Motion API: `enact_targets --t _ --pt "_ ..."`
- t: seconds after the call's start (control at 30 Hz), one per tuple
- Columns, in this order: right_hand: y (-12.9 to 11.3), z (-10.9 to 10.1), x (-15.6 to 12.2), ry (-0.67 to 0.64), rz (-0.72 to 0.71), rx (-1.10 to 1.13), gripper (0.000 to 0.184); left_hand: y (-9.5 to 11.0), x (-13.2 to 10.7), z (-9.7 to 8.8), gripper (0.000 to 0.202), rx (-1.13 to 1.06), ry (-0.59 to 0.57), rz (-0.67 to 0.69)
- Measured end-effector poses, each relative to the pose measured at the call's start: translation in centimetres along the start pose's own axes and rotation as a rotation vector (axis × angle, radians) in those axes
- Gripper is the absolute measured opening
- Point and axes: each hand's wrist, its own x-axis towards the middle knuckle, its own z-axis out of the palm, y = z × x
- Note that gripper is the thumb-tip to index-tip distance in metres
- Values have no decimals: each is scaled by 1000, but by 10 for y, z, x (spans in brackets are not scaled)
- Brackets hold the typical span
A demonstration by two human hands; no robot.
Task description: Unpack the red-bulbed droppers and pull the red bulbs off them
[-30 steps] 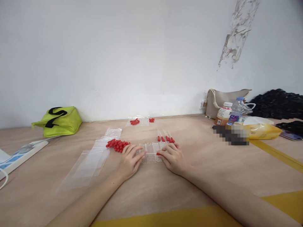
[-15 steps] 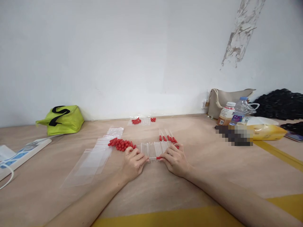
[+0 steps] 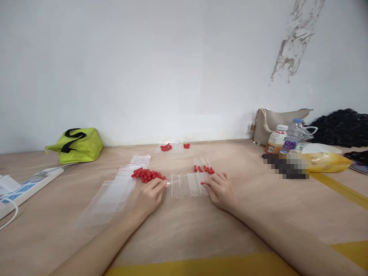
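My right hand is closed in a pinch over the right end of a row of clear thin tubes. A small red rubber bulb shows at its fingertips; whether a tube is attached to it is blurred. At the row's left end is my left hand, also pinched, with a pale bit at the fingertips too smeared to name. Close behind it lies a heap of red rubber bulbs. Beyond the row, several droppers lie with red bulbs toward me and thin clear tubes pointing away.
Clear zip bags lie on the left, and another bag with red bulbs is by the wall. Further left are a power strip and a lime-green bag. Bottles, a grey bag and a yellow pack stand right.
My hands have moved apart and away from me, left hand leftward and right hand rightward. The red-bulbed tube they held together at the row's near edge is no longer seen there.
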Motion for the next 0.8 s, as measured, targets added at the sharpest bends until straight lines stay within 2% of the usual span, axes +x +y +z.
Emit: enact_targets --t 0.07,0.17,0.27,0.3,0.43,0.6,0.8 --pt "20 -2 1 70 208 118 19 -13 0 -1 25 -6 16 -125" --pt "54 -2 2 104 567 198 25 -23 0 2 28 47 -10 -202" --pt "82 -1 0 -42 851 223 28 -21 -2 5 25 97 -31 -211" --pt "88 -1 -1 -67 899 223 29 -19 -2 6 22 98 -31 -204" --pt "101 -1 -6 -154 996 217 26 -11 -2 5 18 71 -54 -127" --pt "98 -1 -6 -280 1017 255 24 -5 -3 8 19 -36 -68 -88" --pt "95 -2 -3 -334 1011 220 23 1 -6 10 20 -202 -161 -144"
